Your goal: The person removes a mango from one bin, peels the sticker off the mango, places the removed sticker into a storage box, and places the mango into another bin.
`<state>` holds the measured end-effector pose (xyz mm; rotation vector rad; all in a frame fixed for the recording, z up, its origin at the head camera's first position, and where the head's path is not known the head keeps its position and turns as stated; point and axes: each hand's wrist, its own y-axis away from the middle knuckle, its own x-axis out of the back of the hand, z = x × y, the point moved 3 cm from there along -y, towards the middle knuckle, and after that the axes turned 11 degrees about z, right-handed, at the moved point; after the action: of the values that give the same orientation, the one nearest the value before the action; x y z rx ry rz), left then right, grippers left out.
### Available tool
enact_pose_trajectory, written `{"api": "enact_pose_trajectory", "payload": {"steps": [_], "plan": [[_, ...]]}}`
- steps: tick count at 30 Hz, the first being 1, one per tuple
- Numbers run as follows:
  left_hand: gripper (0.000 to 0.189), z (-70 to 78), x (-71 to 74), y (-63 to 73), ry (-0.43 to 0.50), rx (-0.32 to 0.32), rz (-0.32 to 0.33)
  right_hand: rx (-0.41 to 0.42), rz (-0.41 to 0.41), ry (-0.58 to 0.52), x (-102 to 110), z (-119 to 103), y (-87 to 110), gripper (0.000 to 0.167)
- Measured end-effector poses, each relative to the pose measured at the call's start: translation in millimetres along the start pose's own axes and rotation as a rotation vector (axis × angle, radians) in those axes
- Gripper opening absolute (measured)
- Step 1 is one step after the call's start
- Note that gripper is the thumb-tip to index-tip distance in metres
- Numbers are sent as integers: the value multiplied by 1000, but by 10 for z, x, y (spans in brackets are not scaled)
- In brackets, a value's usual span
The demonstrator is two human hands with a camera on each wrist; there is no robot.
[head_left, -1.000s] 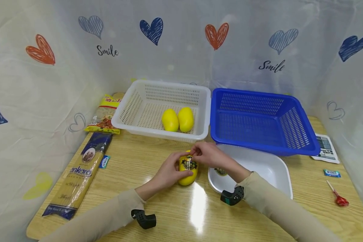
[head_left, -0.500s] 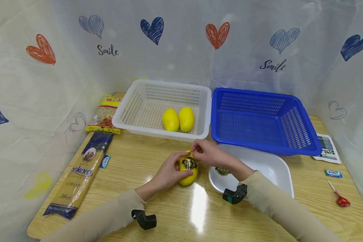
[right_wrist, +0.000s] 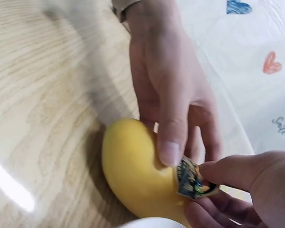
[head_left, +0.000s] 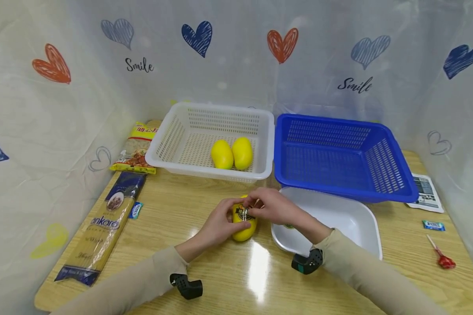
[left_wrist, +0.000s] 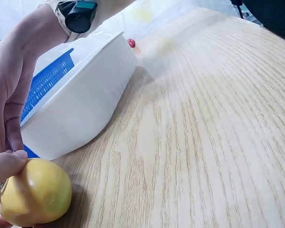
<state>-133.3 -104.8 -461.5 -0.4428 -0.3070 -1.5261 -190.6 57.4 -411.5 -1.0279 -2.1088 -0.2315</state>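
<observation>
A yellow mango (head_left: 244, 234) lies on the table in front of the white basket. My left hand (head_left: 220, 223) grips it from the left, thumb on the near side and fingers at the far end. My right hand (head_left: 275, 206) reaches across from the right and pinches a dark and gold sticker (right_wrist: 194, 178) on the mango. In the right wrist view the sticker looks bent, part of it raised from the skin. The left wrist view shows the mango (left_wrist: 38, 192) at the lower left, its sticker mostly hidden by the thumb.
Two mangoes (head_left: 232, 154) sit in the white basket (head_left: 209, 172). Beside it stands a blue basket (head_left: 339, 192). A white basin (head_left: 362, 227) lies under my right forearm. Pasta (head_left: 102, 227) and a yellow snack bag (head_left: 135, 148) lie left; a lollipop (head_left: 443, 260) and small blue packet (head_left: 433, 225) right.
My right hand has shifted from the mango's far end down and toward me, now covering more of the sticker. My left hand and the mango stay nearly in place.
</observation>
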Motion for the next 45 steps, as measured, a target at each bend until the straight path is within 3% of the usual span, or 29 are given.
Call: {"api": "enact_pose_trajectory", "payload": {"steps": [5, 10, 15, 19, 31, 38, 45], "plan": [[61, -3, -2, 11, -9, -6, 19, 36, 90, 56, -52, -34, 10, 12], [61, -15, -18, 25, -15, -27, 25, 41, 106, 77, -12, -96, 30, 17], [63, -39, -19, 33, 5, -1, 26, 15, 157, 47, 252, -233, 43, 20], [64, -29, -34, 26, 21, 4, 15, -72, 196, -39, 517, -244, 183, 17], [64, -7, -26, 40, -25, -1, 30, -283, 182, -189, 895, 256, 889, 21], [64, 7, -26, 34, -46, -15, 26, -397, 182, -137, 1098, 560, 1233, 30], [64, 21, -24, 35, -49, -4, 25, -457, 169, -67, 1150, 853, 1413, 31]]}}
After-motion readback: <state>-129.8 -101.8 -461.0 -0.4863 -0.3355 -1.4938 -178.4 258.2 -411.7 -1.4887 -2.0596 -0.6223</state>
